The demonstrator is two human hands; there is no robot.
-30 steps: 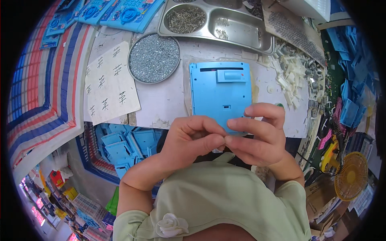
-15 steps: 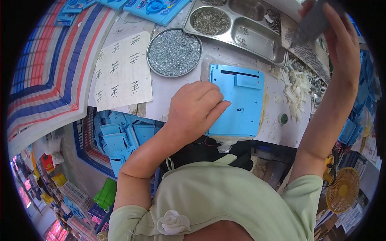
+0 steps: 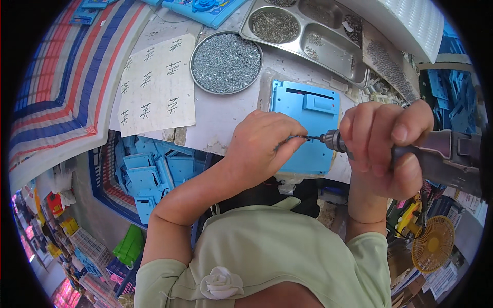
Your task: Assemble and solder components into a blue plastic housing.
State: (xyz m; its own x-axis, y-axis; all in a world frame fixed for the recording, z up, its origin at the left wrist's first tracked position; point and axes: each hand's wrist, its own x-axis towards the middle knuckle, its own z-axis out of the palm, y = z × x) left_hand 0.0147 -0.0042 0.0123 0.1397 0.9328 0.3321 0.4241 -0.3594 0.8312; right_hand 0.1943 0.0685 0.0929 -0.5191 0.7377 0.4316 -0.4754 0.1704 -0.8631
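Observation:
In my right hand is a dark power screwdriver, held sideways with its chuck and thin bit pointing left. The bit's tip meets the pinched thumb and forefinger of my left hand. Whatever small thing lies between those fingers is mostly hidden. Both hands are over the lower part of a flat light-blue plastic case, which lies on the table with a slot and a raised block near its far edge.
A round tray of small screws stands behind my left hand. Beyond the case is a metal compartment tray with small parts. Paper with handwriting lies left. A basket of blue plastic parts stands below the table's left edge.
My right hand has come down from the far right with the power screwdriver and brought its bit to my left hand. My left hand has shifted slightly right.

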